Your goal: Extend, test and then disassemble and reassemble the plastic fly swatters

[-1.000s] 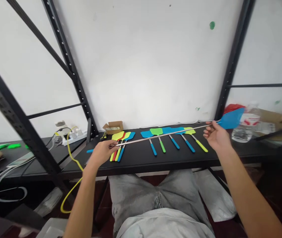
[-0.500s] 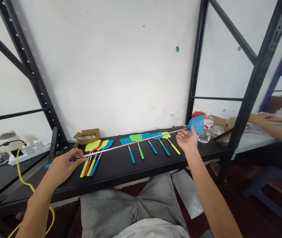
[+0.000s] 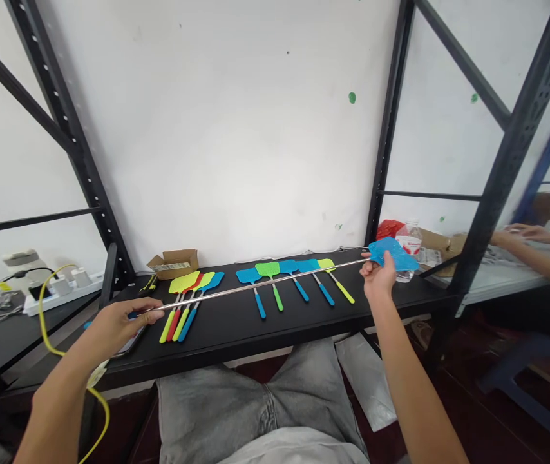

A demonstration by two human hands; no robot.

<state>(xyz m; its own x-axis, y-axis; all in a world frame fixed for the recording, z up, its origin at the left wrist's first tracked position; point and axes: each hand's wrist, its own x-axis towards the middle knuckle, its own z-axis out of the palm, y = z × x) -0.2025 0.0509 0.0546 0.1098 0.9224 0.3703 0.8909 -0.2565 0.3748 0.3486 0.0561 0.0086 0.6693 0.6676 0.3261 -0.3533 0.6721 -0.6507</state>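
A blue fly swatter (image 3: 393, 253) with a long, drawn-out metal rod stretches between my hands above the black shelf (image 3: 227, 322). My right hand (image 3: 380, 274) is closed on it by the blue paddle. Near its other end, my left hand (image 3: 127, 322) pinches the rod and handle, mostly covering the handle. Beneath the rod lie short fly swatters: a left bunch with yellow, red and blue handles (image 3: 178, 322), and a spaced row to the right, among them a green swatter (image 3: 268, 270) and a yellow swatter (image 3: 342, 287).
A small open cardboard box (image 3: 173, 263) stands at the back left. A power strip (image 3: 62, 293) and a yellow cable (image 3: 46, 328) lie at far left. Right of the swatters is a water bottle (image 3: 409, 240). Another person's arms (image 3: 540, 238) reach over the neighbouring table.
My right hand has moved slightly right, and the blue paddle has turned flatter and tilted down to the right. My left hand has lowered a little, still pinching. The view has shifted slightly.
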